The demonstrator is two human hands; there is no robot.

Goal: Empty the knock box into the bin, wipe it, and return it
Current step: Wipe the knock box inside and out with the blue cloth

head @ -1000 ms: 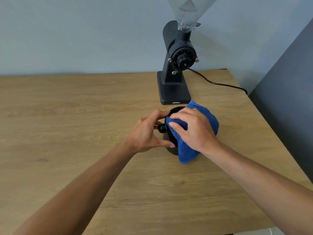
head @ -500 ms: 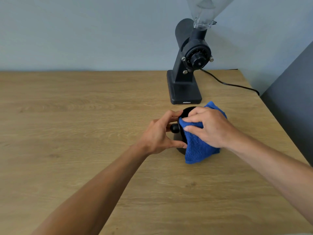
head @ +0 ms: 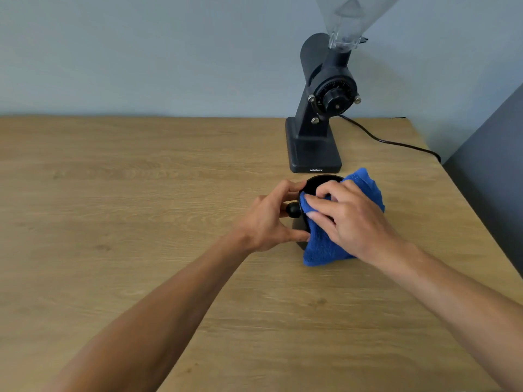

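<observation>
The black round knock box stands on the wooden table, just in front of the grinder. My left hand grips its left side, fingers around the rim and the round end of the knock bar. A blue cloth is draped over the box's near and right side. My right hand presses the cloth against the box's rim, fingers spread over it. Most of the box is hidden by the cloth and hands.
A black coffee grinder with a clear hopper stands behind the box, its cable running right over the table's edge. The wooden table ends at the right beside a dark grey wall.
My right hand has shifted with the cloth across the top of the box, fingers now further toward the rim's left. The left hand keeps its hold. The view has drifted.
</observation>
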